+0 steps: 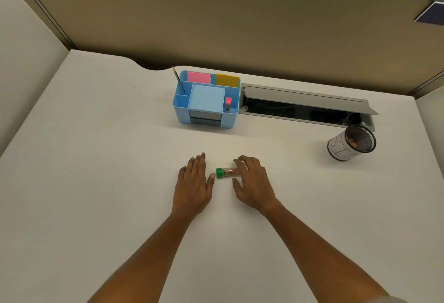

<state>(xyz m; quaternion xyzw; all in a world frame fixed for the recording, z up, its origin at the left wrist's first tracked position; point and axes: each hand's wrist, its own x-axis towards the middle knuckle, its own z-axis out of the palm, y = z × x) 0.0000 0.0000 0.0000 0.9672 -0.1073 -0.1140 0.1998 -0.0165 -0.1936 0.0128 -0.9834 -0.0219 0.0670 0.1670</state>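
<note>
A small clear tube with a green cap lies on its side on the white desk, cap pointing left. My right hand lies over the tube's right end, fingers loosely bent above it and thumb beside it on the desk; whether it grips the tube I cannot tell. My left hand rests flat on the desk just left of the cap, fingers straight, thumb tip close to the cap.
A blue desk organiser stands behind the hands, holding a pencil, pink and yellow note pads and a pink-capped item. An open cable tray runs to its right. A black mesh cup stands at far right. Beige partition walls enclose the desk.
</note>
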